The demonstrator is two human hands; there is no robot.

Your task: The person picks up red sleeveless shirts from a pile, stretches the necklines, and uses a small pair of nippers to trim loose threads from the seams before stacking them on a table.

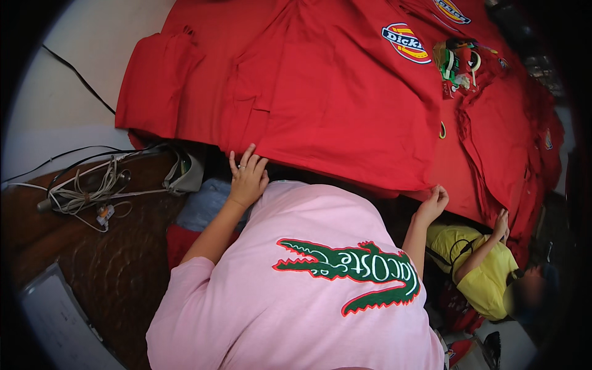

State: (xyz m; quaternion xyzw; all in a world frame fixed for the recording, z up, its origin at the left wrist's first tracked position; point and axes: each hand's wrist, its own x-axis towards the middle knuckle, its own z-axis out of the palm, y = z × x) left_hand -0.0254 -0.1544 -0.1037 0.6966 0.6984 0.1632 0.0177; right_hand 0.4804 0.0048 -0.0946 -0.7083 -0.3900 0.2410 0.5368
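Across a white table [68, 105] lies creased, badged red cloth [345, 117], left hand [248, 180] spread, right hand [430, 208] pinching its corner.

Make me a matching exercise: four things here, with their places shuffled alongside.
Things
1. left hand
2. right hand
3. coiled cable
4. yellow shirt

Places
A. over the brown patterned surface
B. on another person
C. at the red cloth's near edge, left of the crocodile patch
D. at the red cloth's near right corner

Pairs: 1-C, 2-D, 3-A, 4-B
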